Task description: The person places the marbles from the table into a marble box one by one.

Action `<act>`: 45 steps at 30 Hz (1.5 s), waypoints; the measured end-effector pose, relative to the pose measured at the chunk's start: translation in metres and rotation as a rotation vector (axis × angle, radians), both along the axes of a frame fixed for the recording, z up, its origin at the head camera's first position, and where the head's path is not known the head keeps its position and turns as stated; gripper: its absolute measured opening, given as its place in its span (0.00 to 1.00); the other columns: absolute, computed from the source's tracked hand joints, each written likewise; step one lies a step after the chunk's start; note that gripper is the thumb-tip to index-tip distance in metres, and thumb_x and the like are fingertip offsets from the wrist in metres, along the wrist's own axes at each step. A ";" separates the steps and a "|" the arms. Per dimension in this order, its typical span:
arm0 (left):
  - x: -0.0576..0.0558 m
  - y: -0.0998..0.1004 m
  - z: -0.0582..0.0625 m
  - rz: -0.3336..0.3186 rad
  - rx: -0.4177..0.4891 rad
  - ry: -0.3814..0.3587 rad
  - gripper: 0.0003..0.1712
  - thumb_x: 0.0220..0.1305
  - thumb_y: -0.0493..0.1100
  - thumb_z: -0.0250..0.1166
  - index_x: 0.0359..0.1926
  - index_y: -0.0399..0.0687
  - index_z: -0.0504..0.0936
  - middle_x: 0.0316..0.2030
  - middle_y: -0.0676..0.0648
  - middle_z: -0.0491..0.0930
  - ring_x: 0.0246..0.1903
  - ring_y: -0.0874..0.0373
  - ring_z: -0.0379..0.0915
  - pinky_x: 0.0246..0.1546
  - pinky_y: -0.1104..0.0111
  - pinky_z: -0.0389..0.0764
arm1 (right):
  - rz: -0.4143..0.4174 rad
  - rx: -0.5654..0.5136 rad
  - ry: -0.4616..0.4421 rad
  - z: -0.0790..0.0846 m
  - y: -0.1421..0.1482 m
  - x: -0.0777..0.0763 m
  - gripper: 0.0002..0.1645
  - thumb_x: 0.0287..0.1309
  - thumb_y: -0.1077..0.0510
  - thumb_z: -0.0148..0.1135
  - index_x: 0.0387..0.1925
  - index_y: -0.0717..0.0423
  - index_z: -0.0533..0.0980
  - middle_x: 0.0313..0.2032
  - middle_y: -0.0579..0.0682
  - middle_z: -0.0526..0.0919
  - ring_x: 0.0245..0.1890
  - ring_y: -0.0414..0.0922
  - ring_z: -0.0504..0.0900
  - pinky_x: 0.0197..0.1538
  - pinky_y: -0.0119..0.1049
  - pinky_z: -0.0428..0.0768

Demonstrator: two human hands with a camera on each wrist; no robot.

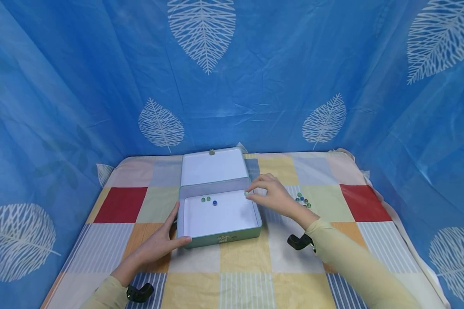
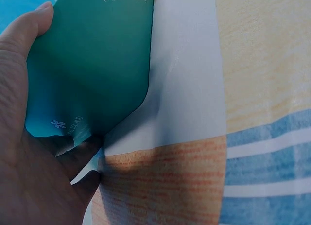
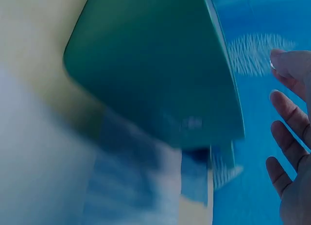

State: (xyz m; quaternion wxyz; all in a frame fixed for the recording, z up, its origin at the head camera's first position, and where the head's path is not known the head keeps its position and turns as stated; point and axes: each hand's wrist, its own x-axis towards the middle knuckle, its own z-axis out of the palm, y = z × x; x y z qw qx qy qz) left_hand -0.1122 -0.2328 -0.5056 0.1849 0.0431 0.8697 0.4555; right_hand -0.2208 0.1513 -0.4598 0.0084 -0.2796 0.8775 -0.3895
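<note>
A green tin box (image 1: 239,234) with a white inside stands on the cloth, its hinged lid (image 1: 214,167) raised at the back. Two green marbles (image 1: 203,200) and a blue marble (image 1: 215,202) lie on the box floor, left of its middle. At the front left corner, my left hand (image 1: 158,243) rests spread, thumb on the front rim, fingers along the left side (image 2: 43,166). My right hand (image 1: 272,195) pinches a pale green marble (image 1: 247,194) between thumb and index finger over the box's right edge. In the right wrist view, the other fingers (image 3: 289,145) are loosely bent.
Several green and blue marbles (image 1: 302,199) lie in a cluster on the checked tablecloth (image 1: 247,287), right of the box, partly behind the right wrist. A blue curtain (image 1: 255,86) with white leaf prints surrounds the table's back and sides.
</note>
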 end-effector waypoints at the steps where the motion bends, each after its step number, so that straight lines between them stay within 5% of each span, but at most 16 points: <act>1: 0.000 0.000 0.000 0.000 0.000 0.001 0.64 0.65 0.61 0.70 0.80 0.78 0.27 0.81 0.44 0.34 0.78 0.39 0.37 0.71 0.34 0.49 | 0.013 0.008 0.007 0.001 -0.007 0.000 0.09 0.64 0.45 0.71 0.44 0.38 0.88 0.48 0.37 0.80 0.58 0.45 0.72 0.65 0.57 0.67; 19: 0.000 0.000 0.000 0.008 -0.009 -0.004 0.64 0.64 0.63 0.70 0.79 0.81 0.27 0.81 0.44 0.35 0.79 0.39 0.36 0.70 0.33 0.49 | 0.193 0.164 0.120 0.003 -0.061 0.003 0.07 0.63 0.44 0.71 0.41 0.36 0.88 0.48 0.38 0.80 0.57 0.45 0.73 0.62 0.51 0.70; 45: 0.000 0.000 0.000 0.002 0.006 0.001 0.64 0.65 0.60 0.70 0.79 0.80 0.27 0.81 0.45 0.34 0.79 0.41 0.35 0.71 0.34 0.48 | 0.147 0.146 0.112 0.003 -0.053 -0.006 0.10 0.66 0.46 0.69 0.48 0.36 0.87 0.51 0.39 0.81 0.58 0.45 0.73 0.62 0.52 0.71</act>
